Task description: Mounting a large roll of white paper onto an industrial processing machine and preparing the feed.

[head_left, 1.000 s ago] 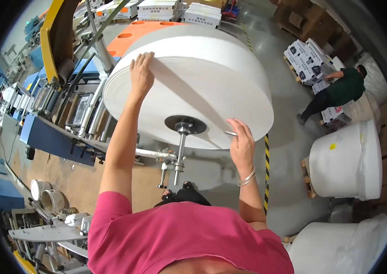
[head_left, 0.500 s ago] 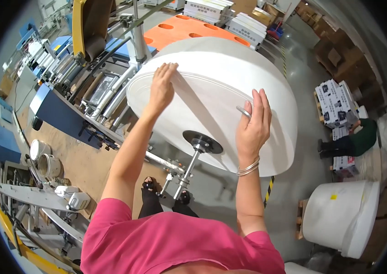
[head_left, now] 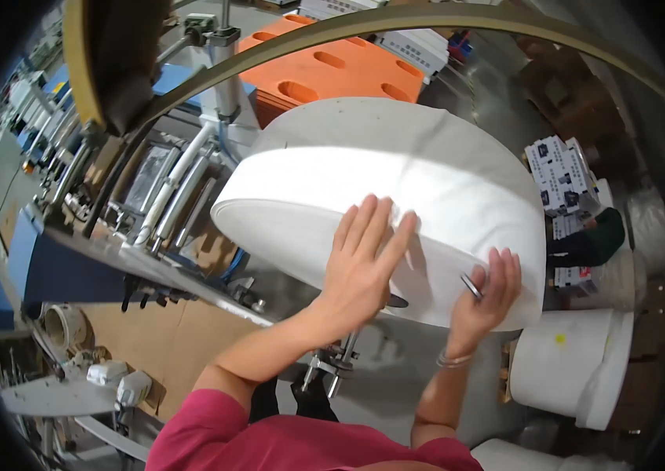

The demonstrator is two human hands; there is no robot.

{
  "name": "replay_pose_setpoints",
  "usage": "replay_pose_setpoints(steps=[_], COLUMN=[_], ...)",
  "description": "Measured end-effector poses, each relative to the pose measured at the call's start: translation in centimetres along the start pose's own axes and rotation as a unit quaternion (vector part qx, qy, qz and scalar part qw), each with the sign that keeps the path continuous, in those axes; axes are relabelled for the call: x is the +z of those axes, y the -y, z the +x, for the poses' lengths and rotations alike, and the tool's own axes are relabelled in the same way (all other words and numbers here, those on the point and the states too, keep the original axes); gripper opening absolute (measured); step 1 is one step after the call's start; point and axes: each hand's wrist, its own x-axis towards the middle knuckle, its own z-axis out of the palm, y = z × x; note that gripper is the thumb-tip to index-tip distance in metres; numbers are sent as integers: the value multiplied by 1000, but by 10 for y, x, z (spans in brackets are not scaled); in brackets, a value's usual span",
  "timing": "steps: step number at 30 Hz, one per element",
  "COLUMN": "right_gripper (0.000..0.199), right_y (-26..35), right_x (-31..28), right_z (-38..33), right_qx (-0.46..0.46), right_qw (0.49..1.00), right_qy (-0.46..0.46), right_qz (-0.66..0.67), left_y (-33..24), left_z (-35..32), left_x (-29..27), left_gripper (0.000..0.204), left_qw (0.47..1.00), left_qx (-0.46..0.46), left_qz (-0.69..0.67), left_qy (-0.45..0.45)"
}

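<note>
A large white roll of sheet material [head_left: 309, 177] is mounted upright in front of me, its flat side turned toward me. My left hand [head_left: 358, 271] lies over the roll's near rim with its fingers spread and nothing in it. Farther right, my right hand [head_left: 489, 297] rests against the same rim, fingertips on the edge. A slim, shiny metal object [head_left: 471, 287] is gripped by the thumb of this hand; its kind is unclear. Beneath my left hand, the dark hub [head_left: 398, 301] at the roll's centre is mostly hidden. A metal shaft assembly [head_left: 331, 363] extends toward me below it.
Machine rollers [head_left: 179, 196] and a blue machine frame [head_left: 65, 263] stand at left. A curved yellow-brown bar [head_left: 427, 17] crosses overhead. Behind the roll are orange pallets [head_left: 360, 67]. Wrapped white rolls [head_left: 560, 365] stand at right, where a person in dark green [head_left: 607, 235] bends near boxes.
My left hand has moved rightward along the rim and now covers most of the hub. My right hand has shifted right and lower, keeping the metal object. The view has tilted and moved closer.
</note>
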Motion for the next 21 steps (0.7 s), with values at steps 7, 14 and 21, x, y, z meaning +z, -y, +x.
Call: replay_pose_setpoints(steps=[7,14,21], right_gripper=[24,28,27], right_y=[-27,-43,-61], right_x=[-8,-1,-20], right_z=[-9,-27,-33], right_qx=[60,90,167], right_qw=[998,994,985], right_qy=[-1,-35,-16], right_qz=[-29,-53,35], left_y=[101,162,154], left_z=[-41,-72,-62], left_x=[-37,-24,-6], left_gripper=[30,40,35], left_qw=[976,985,984], left_qx=[-30,-111,-77], left_qz=[-105,58,-21], left_qy=[-187,-116,-159])
